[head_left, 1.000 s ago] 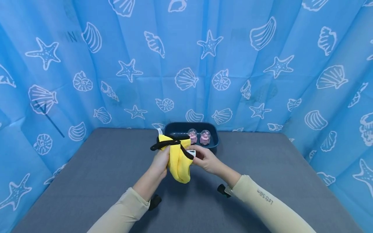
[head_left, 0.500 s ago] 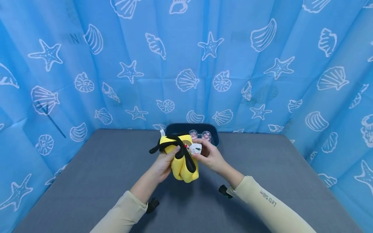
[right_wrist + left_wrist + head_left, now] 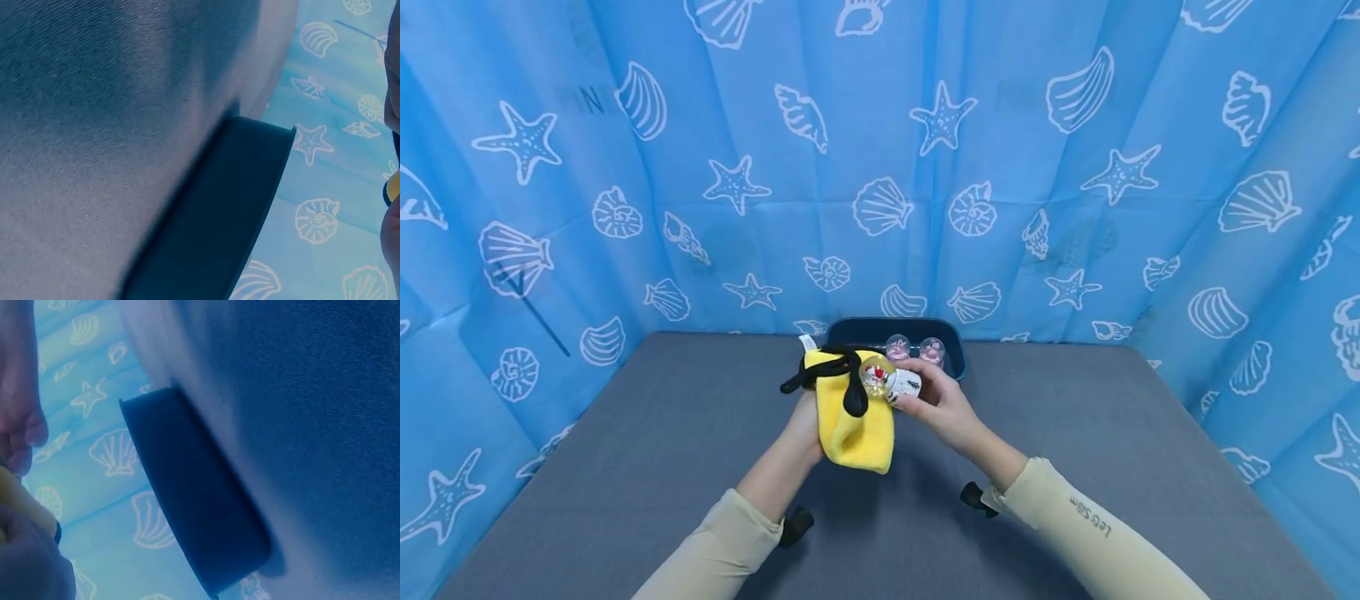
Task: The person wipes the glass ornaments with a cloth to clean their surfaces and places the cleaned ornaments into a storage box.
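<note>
In the head view my left hand (image 3: 806, 425) grips a yellow cloth (image 3: 861, 442) with black edging and a white tag, folded and hanging down; most of its fingers are behind the cloth. My right hand (image 3: 942, 406) pinches a small snow globe (image 3: 904, 385) by its white base. The globe's clear dome, with red and white inside, points left and lies against the cloth's upper part. The left wrist view catches part of the cloth (image 3: 25, 503) between both hands at its left edge. Only a bit of yellow cloth (image 3: 394, 186) shows at the right edge of the right wrist view.
A dark blue tray (image 3: 852, 332) stands behind the hands at the table's far edge. Two pink globes (image 3: 932, 351) with clear domes sit in its right part. The grey table (image 3: 1060, 467) meets a blue shell-print curtain (image 3: 925, 167) at the back and sides.
The snow globe, earlier mostly covered by the cloth, now shows its dome. The cloth has opened downward into a flatter hanging fold, and the left thumb has gone behind it.
</note>
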`<state>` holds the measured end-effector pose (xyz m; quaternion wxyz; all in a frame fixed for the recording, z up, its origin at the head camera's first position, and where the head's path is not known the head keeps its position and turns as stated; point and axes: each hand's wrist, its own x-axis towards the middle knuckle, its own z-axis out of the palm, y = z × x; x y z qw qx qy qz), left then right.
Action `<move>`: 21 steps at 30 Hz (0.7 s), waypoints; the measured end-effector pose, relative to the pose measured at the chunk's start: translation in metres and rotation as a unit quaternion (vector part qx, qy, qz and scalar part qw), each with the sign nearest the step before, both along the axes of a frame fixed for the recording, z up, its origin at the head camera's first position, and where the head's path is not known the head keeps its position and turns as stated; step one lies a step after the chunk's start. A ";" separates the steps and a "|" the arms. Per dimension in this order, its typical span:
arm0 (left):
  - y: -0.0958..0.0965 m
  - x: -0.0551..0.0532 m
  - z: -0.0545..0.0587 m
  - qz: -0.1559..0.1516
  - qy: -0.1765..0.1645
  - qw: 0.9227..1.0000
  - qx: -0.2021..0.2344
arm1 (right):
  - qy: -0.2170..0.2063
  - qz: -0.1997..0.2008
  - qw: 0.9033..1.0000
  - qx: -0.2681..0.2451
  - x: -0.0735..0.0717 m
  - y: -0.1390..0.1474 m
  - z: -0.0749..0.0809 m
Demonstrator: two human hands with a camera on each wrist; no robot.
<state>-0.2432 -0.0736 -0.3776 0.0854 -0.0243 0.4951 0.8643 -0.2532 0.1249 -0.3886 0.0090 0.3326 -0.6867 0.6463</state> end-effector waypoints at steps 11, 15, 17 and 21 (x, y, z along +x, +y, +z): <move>0.009 0.004 -0.003 -0.042 0.069 0.990 -0.119 | 0.033 -0.046 0.997 0.059 -0.005 0.002 0.000; 0.010 0.004 -0.005 -0.041 0.034 0.986 -0.160 | 0.080 -0.068 0.986 0.132 -0.003 0.003 -0.001; 0.010 0.004 -0.005 -0.031 0.015 0.986 -0.162 | 0.094 -0.068 0.983 0.145 -0.002 0.003 -0.001; 0.009 0.001 -0.006 -0.017 0.001 0.989 -0.144 | 0.112 -0.053 0.983 0.137 -0.001 0.004 -0.003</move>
